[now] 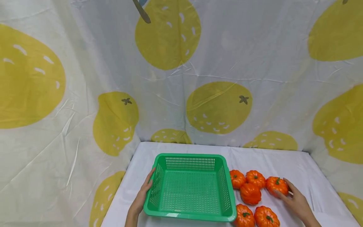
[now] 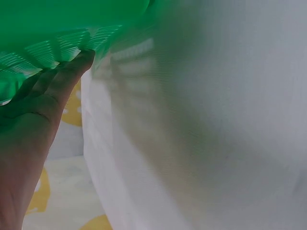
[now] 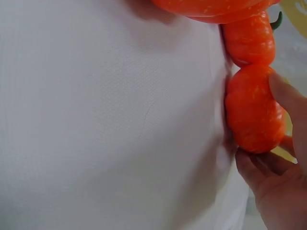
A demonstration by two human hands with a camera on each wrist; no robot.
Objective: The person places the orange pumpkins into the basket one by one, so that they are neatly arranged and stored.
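Observation:
A green plastic basket [image 1: 188, 217] with slotted sides stands on the white cloth, nothing inside it. My left hand [image 1: 141, 195] lies along its left side, and the left wrist view shows the fingers [image 2: 72, 72] extended against the slotted wall. To the right of the basket sit several small orange pumpkins with green stems. My right hand [image 1: 296, 201] holds the rightmost pumpkin [image 1: 275, 186], thumb on the near side and fingers round its right side. In the right wrist view this pumpkin [image 3: 254, 110] rests on the cloth against a neighbouring one [image 3: 249, 40].
Other pumpkins stand close together: one [image 1: 237, 179] by the basket's right wall, one [image 1: 256, 179] behind, one [image 1: 250, 194] tipped over, and two in front, including one [image 1: 266, 217] at the frame's bottom. A lemon-patterned curtain [image 1: 241, 69] hangs round the white-covered table [image 1: 300, 164].

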